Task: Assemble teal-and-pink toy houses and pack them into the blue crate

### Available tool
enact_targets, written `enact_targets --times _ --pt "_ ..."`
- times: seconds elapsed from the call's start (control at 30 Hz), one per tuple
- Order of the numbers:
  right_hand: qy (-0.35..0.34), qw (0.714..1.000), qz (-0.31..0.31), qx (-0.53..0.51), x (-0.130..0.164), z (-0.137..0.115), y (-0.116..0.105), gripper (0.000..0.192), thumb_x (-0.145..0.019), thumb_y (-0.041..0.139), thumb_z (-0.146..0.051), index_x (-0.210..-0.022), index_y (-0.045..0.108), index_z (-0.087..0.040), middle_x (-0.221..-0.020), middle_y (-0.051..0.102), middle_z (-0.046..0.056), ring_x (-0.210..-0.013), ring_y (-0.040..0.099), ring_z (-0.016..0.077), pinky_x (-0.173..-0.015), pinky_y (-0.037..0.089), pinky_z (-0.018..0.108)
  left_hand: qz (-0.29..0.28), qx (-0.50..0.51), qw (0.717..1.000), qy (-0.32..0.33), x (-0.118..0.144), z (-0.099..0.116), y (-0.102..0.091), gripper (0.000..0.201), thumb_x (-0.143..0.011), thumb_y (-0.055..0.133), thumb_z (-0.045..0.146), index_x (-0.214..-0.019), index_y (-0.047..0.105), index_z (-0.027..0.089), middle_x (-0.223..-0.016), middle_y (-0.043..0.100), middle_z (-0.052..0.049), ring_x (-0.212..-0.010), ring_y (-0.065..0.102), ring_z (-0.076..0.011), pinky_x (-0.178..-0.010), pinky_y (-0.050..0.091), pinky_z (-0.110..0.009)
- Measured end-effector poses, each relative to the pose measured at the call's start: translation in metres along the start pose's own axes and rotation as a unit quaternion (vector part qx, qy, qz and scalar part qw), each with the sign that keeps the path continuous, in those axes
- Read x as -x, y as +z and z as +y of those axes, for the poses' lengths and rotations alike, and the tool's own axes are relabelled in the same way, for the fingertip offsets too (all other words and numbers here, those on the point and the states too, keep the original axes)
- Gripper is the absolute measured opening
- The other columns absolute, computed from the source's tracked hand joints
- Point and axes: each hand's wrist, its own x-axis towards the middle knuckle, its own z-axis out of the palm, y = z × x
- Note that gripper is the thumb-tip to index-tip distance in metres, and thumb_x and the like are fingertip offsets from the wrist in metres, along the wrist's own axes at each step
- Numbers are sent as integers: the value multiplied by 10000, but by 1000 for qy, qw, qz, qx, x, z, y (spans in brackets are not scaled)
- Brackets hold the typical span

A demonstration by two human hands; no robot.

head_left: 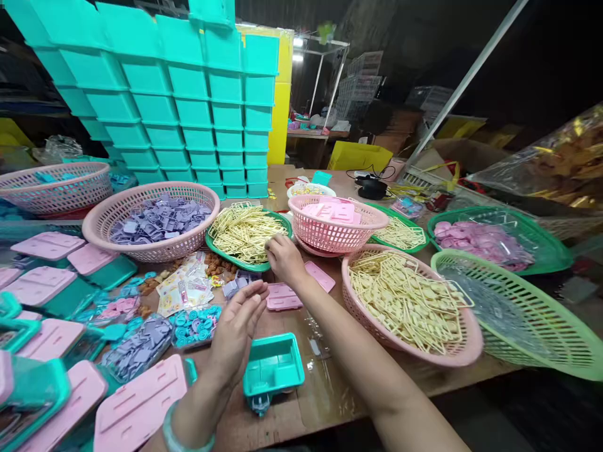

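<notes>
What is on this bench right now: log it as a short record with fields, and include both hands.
left hand: open, palm up, holding nothing, beside the teal tray
right hand: reaching to the yellow parts in the green basket; grasp unclear
near right hand: pink lid flat on the table
behind: pink basket of purple pieces, stack of teal boxes

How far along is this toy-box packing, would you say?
Done: closed teal boxes with pink lids sit stacked at the left. In hand: one open teal tray lies apparently empty by the left hand, while the right hand reaches the yellow parts in the green basket. Left: baskets of purple pieces and more yellow parts look well filled.
</notes>
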Motion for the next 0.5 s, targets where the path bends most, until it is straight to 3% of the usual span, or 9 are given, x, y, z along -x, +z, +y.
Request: enact_targets --times 0.1,0.2,0.33,0.4,0.5 --pt "-50 995 68 -48 41 -14 -8 185 -1020 482 -157 -956 654 -184 -981 650 102 -934 568 230 -850 487 353 50 57 997 -14 -4 4 2 281 -870 649 178 -1147 684 150 -1200 754 -144 -1173 702 -248 -1125 479 -410" --pt "-125 978 133 -97 75 -27 -15 166 -1004 509 -137 -1016 662 -199 -981 674 100 -903 596 223 -787 518 350 51 110 992 -20 -14 2 6 225 -897 605 130 -1109 669 172 -1128 762 -113 -1063 734 -209 -1041 537 -379" --pt "-177 962 129 -165 95 -44 -23 208 -986 526 -117 -1103 655 -230 -1039 677 90 -945 630 206 -814 555 350 39 116 992 12 -25 -7 5 154 -840 657 78 -953 671 182 -975 751 -37 -868 715 -123 -884 566 -246" --pt "-123 955 140 -231 95 -48 -25 186 -969 573 -153 -1123 645 -228 -1083 648 95 -1015 629 211 -877 560 366 51 110 992 27 -29 -10 7 191 -810 665 53 -945 668 189 -935 744 -18 -824 701 -116 -852 567 -242" --pt "30 931 186 -313 77 -39 -21 175 -959 589 -223 -1126 641 -218 -1123 589 99 -1095 611 219 -940 551 374 60 105 991 60 -45 -7 20 277 -792 646 31 -997 665 217 -1018 753 -29 -917 715 -161 -894 574 -328"
